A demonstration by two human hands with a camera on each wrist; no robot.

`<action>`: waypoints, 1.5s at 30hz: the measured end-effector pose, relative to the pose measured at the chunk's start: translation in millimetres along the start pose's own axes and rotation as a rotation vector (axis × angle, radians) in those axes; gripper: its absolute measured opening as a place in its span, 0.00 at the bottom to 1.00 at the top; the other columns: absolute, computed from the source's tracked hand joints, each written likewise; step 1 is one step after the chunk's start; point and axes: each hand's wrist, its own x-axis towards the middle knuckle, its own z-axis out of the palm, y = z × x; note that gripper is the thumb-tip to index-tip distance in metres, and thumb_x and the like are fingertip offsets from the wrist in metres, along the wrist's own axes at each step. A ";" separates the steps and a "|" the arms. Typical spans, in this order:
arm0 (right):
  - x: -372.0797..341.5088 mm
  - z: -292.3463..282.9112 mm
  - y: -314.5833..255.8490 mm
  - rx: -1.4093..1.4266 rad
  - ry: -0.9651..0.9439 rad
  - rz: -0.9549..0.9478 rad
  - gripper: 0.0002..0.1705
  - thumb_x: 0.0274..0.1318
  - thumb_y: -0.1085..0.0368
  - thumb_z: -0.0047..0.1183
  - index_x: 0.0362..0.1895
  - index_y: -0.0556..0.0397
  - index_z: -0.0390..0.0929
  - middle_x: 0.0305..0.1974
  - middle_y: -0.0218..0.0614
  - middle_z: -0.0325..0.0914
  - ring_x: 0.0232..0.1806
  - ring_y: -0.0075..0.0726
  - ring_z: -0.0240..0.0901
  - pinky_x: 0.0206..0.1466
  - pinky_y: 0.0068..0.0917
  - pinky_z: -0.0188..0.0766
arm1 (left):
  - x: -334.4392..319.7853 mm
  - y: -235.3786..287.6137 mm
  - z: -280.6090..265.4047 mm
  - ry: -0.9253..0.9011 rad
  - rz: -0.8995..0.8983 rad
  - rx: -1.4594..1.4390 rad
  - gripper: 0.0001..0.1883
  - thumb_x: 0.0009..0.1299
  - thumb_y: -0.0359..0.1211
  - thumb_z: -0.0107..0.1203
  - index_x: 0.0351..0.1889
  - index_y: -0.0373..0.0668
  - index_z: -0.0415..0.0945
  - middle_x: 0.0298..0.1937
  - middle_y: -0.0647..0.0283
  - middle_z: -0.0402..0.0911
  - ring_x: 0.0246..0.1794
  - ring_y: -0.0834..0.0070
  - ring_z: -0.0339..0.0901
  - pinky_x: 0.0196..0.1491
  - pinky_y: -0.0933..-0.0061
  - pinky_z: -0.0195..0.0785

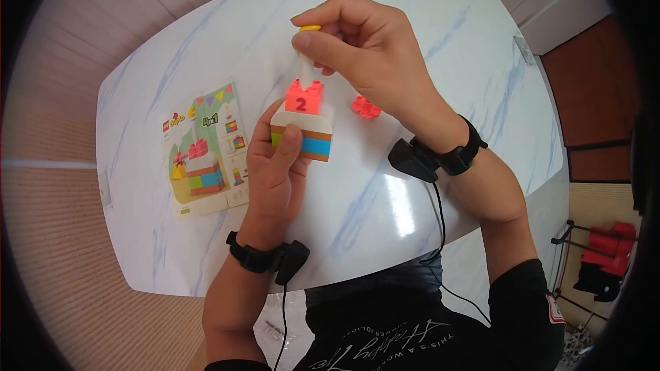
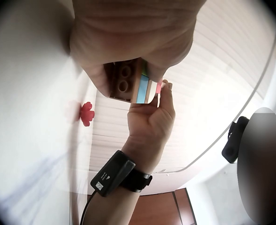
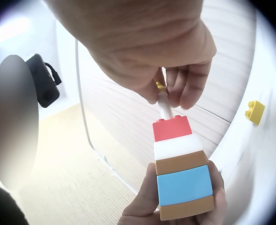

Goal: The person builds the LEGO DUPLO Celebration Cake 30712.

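Observation:
The left hand (image 1: 278, 165) grips a stack of toy bricks around its lower layers, brown, blue (image 1: 316, 148) and green, below a white rounded layer (image 1: 302, 119). On top sits a coral brick (image 1: 304, 99) printed with a 2. A white candle piece (image 1: 306, 72) with a yellow tip (image 1: 310, 28) stands upright above the coral brick; the right hand (image 1: 375, 51) pinches it near the tip between thumb and fingers. In the right wrist view the candle's lower end (image 3: 166, 111) meets the top of the coral brick (image 3: 172, 128); whether it is fully seated, I cannot tell.
A coral flower-shaped piece (image 1: 366, 107) lies on the marbled table (image 1: 371, 213), right of the stack. An instruction booklet (image 1: 206, 151) lies to the left. The right wrist view shows a yellow brick (image 3: 255, 112) on the table. Cables hang from both wrist cameras.

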 end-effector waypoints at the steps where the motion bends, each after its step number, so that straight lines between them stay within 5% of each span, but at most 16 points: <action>1: -0.3 -0.1 -0.4 -0.007 -0.008 0.007 0.13 0.57 0.67 0.64 0.44 0.61 0.81 0.27 0.29 0.79 0.26 0.18 0.76 0.29 0.18 0.70 | -0.2 0.0 -0.1 0.005 0.001 0.002 0.22 0.80 0.36 0.49 0.68 0.38 0.64 0.63 0.59 0.76 0.60 0.69 0.77 0.61 0.62 0.74; 8: -3.7 5.3 8.3 -0.021 -0.067 -0.022 0.19 0.56 0.68 0.62 0.52 0.58 0.78 0.32 0.30 0.78 0.30 0.19 0.74 0.34 0.20 0.72 | 2.1 3.3 -2.9 0.004 -0.009 -0.086 0.25 0.79 0.32 0.50 0.71 0.38 0.60 0.62 0.57 0.76 0.59 0.71 0.78 0.58 0.68 0.76; 20: -5.0 6.7 4.3 -0.022 -0.100 0.003 0.19 0.58 0.70 0.58 0.53 0.61 0.75 0.23 0.25 0.73 0.24 0.16 0.67 0.29 0.19 0.66 | 1.5 3.2 -1.3 0.002 -0.013 -0.100 0.25 0.79 0.33 0.50 0.72 0.38 0.60 0.62 0.57 0.76 0.59 0.70 0.78 0.58 0.67 0.76; 35: -5.7 5.7 -5.2 0.035 -0.119 0.082 0.20 0.58 0.70 0.58 0.55 0.61 0.75 0.23 0.30 0.79 0.26 0.20 0.73 0.32 0.23 0.69 | 2.6 2.6 -4.8 -0.020 -0.010 -0.118 0.26 0.79 0.33 0.50 0.72 0.38 0.58 0.62 0.56 0.75 0.59 0.69 0.78 0.58 0.66 0.77; 45: -4.2 1.1 -15.6 0.009 -0.145 0.125 0.19 0.58 0.70 0.53 0.54 0.61 0.75 0.32 0.39 0.86 0.31 0.24 0.80 0.39 0.24 0.75 | 2.4 4.0 -2.2 -0.007 -0.012 -0.116 0.26 0.79 0.33 0.49 0.73 0.38 0.58 0.63 0.56 0.75 0.59 0.69 0.78 0.59 0.66 0.77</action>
